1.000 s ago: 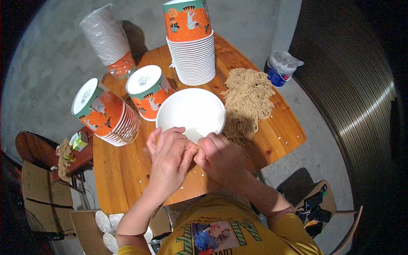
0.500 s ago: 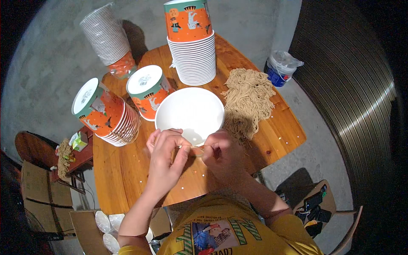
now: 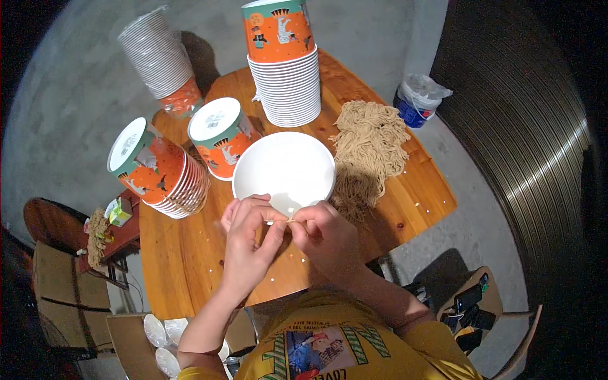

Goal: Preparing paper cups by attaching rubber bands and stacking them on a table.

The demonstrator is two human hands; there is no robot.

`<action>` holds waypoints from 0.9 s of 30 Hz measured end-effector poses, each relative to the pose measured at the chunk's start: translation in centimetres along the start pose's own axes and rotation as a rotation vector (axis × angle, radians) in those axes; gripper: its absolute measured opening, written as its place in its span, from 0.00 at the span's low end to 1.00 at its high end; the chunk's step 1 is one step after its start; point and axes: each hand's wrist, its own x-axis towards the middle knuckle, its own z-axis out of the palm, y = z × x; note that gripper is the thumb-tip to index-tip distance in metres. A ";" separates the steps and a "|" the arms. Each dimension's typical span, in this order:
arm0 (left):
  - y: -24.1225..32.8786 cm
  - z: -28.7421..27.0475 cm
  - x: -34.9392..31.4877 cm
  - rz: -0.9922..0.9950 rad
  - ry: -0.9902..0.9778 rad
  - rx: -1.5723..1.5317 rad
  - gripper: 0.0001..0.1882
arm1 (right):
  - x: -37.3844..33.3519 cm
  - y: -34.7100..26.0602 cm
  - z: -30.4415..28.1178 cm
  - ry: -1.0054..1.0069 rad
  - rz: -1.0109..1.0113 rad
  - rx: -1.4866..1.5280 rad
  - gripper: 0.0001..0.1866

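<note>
In front of me, an open white paper bucket [image 3: 284,166] shows its inside, and both hands are at its near rim. With thumb and forefinger pinched, my left hand [image 3: 252,239] grips a thin tan cord [image 3: 290,220]. My right hand [image 3: 327,242] pinches the same cord, its fingertips almost meeting the left ones. Most of the cord is hidden by fingers. Right of the bucket lies a loose heap of tan cords [image 3: 370,139].
Orange and green printed buckets stand upside down: a tall stack [image 3: 284,82] behind, a single one [image 3: 221,139] and a shorter stack [image 3: 155,168] leftward. A wrapped stack [image 3: 158,57] is farther back. A pail [image 3: 418,101] and wooden chair [image 3: 487,310] stand right; a carton [image 3: 130,345] holds white pieces.
My right hand has moved slightly left and its fingertips have come close to my left ones. The loop of cord seen between the hands earlier is now drawn small.
</note>
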 end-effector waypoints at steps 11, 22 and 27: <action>-0.2 -0.5 0.1 0.080 0.037 0.086 0.04 | -0.1 -0.4 0.0 -0.021 0.141 0.088 0.06; 0.0 -1.3 1.0 0.241 -0.069 0.184 0.05 | 0.2 -0.9 -0.5 -0.135 0.233 0.084 0.04; -0.1 -1.6 1.5 0.288 -0.103 0.223 0.06 | 0.2 -0.8 -0.4 -0.129 0.221 0.112 0.04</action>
